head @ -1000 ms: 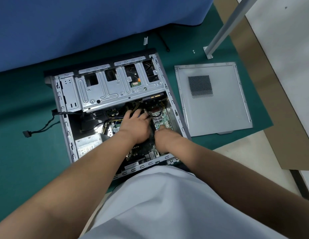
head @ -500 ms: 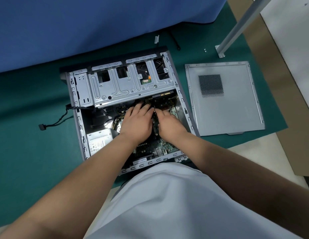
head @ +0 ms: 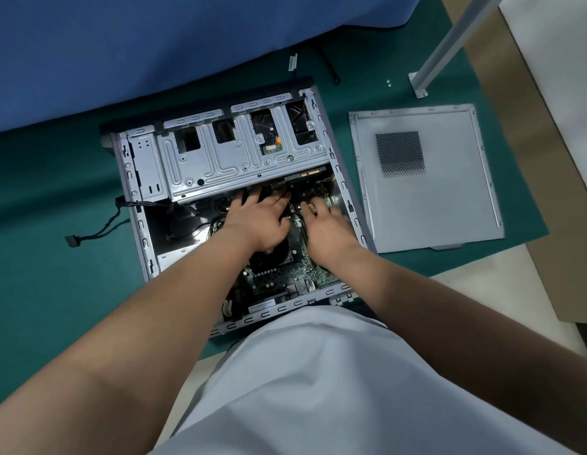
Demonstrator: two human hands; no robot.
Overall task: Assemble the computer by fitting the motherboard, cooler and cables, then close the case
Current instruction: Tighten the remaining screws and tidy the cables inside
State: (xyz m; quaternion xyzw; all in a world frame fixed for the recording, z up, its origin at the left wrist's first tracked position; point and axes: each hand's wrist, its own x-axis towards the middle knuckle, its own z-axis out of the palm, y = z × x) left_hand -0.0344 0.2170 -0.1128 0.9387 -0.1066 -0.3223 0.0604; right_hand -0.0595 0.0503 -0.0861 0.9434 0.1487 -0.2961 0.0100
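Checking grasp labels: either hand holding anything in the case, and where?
Cannot be told. Left hand lies spread over the motherboard; right hand fingertips are blurred among cables.

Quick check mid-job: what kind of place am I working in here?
Likely a workshop or training room floor, not a desk. The open computer case lies on a green mat with its side panel beside it, near a blue cloth and a metal post.

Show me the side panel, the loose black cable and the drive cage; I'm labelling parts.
side panel (head: 449, 205): head view, bare metal below its vent grille.
loose black cable (head: 98, 230): head view, its run on the mat.
drive cage (head: 220, 165): head view, ribbed top plate.
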